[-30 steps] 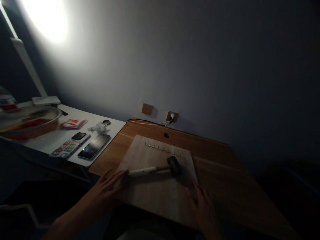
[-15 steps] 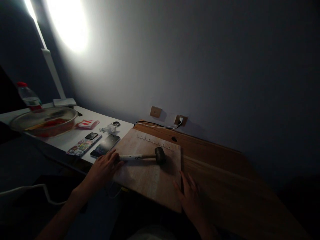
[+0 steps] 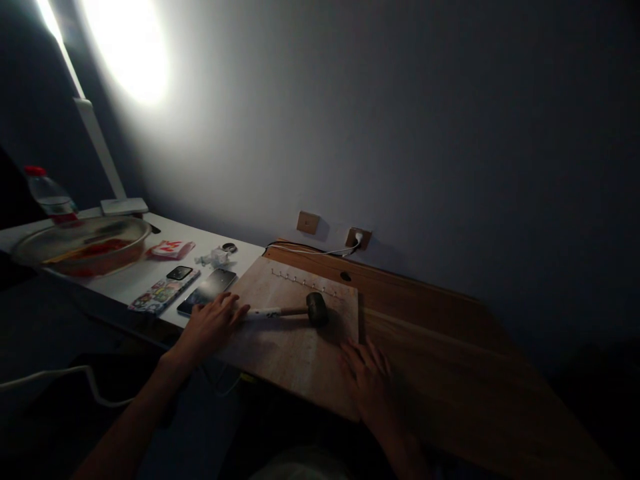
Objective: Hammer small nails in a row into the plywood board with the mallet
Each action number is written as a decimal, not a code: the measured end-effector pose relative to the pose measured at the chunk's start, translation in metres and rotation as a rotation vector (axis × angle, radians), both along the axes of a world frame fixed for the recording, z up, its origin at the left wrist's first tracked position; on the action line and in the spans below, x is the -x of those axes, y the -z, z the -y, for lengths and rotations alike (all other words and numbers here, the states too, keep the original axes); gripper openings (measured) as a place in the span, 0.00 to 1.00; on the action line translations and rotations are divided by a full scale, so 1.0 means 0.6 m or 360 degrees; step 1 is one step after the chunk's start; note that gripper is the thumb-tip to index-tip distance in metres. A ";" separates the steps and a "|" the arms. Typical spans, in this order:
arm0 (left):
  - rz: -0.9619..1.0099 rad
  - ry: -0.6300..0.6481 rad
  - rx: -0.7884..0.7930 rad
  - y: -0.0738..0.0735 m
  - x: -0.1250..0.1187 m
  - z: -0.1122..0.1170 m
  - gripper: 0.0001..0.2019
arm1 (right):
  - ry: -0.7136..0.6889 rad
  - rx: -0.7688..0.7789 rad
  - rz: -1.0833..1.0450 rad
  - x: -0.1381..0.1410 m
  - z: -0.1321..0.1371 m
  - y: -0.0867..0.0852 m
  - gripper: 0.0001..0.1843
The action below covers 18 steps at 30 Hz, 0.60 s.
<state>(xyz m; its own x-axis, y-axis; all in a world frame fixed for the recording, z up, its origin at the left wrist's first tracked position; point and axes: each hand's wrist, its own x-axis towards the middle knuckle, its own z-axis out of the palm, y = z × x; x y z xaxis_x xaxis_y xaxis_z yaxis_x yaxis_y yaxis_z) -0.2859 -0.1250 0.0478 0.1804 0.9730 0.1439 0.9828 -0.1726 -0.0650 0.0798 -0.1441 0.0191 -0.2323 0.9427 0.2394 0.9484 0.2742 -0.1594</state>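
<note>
A rubber mallet [image 3: 317, 310] with a black head and a partly white handle lies across a wooden board [image 3: 285, 353]. My left hand [image 3: 214, 323] rests at the board's left side, over the handle's end, its fingers spread and not wrapped round it. Those fingers partly cover the near end of a dark phone [image 3: 213, 287]. My right hand [image 3: 369, 373] lies open on the board's right edge, fingers stretched out. Beyond the mallet, a row of several small nails [image 3: 303, 282] stands up from the board.
On the white table [image 3: 165, 230] to the left are a patterned phone or phone case [image 3: 163, 291], a red-and-white packet [image 3: 171, 249], crumpled plastic [image 3: 216, 257], a clear basin [image 3: 140, 247], a bottle [image 3: 53, 197] and a lamp [image 3: 97, 137]. White cables run to a wall socket [image 3: 359, 238].
My right hand has slid a little up and inward onto the board's right edge. My left hand has shifted slightly, its fingers still spread by the handle end. The mallet still lies on the board.
</note>
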 end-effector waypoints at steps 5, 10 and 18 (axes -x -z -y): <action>0.0153 -0.0125 -0.0055 -0.005 -0.043 0.013 0.18 | 0.0041 -0.0114 0.0040 -0.020 0.000 0.012 0.20; 0.0285 0.0124 -0.0029 -0.004 -0.102 0.046 0.17 | 0.0224 -0.0178 0.0006 -0.106 0.018 0.044 0.22; 0.0310 0.0615 0.0127 0.001 -0.177 0.085 0.14 | 0.0457 -0.0181 -0.0297 -0.272 0.095 0.066 0.30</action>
<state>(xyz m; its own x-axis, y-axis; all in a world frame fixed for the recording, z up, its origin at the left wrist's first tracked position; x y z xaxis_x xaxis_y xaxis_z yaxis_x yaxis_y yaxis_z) -0.1797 -0.1760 0.0471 0.5100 0.8489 0.1385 0.8378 -0.5268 0.1436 0.2427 -0.2008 -0.0207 0.0957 0.9282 0.3596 0.9467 0.0268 -0.3211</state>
